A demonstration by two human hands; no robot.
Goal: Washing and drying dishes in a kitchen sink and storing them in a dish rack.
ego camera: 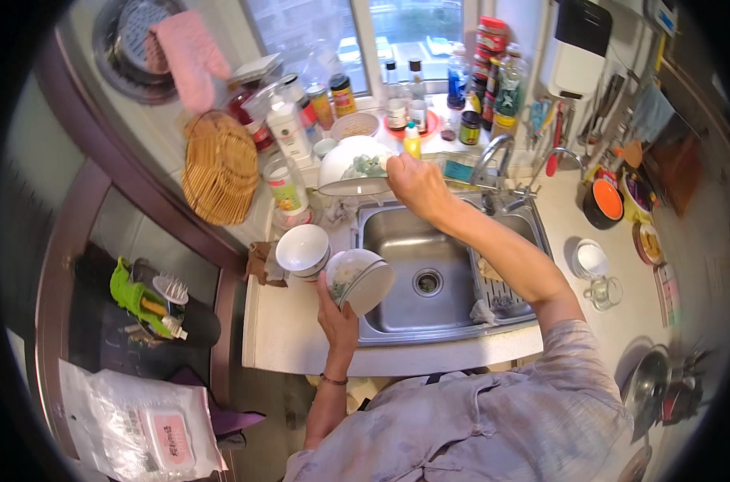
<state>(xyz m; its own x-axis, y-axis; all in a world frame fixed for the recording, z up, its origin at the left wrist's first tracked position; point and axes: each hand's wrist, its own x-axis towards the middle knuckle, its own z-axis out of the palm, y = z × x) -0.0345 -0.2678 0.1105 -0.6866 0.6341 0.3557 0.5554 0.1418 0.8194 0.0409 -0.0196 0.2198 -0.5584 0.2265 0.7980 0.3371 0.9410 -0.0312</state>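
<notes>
My right hand (418, 184) is raised above the back edge of the sink and grips the rim of a large white bowl with a leaf pattern (356, 165), which is tipped on its side. Lower and to the left, my left hand (340, 313) holds a few smaller nested bowls (368, 288), tilted, over the left edge of the steel sink (425, 241). Just behind them, a stack of white bowls (303, 248) stands on the counter near a brown cloth (265, 265).
A faucet (491, 159) rises behind the sink. Bottles (395, 99) and jars line the windowsill. On the right counter are a white bowl (591, 259), a glass mug (606, 293) and an orange-lined container (607, 200). A woven bamboo basket (220, 169) is at the left wall.
</notes>
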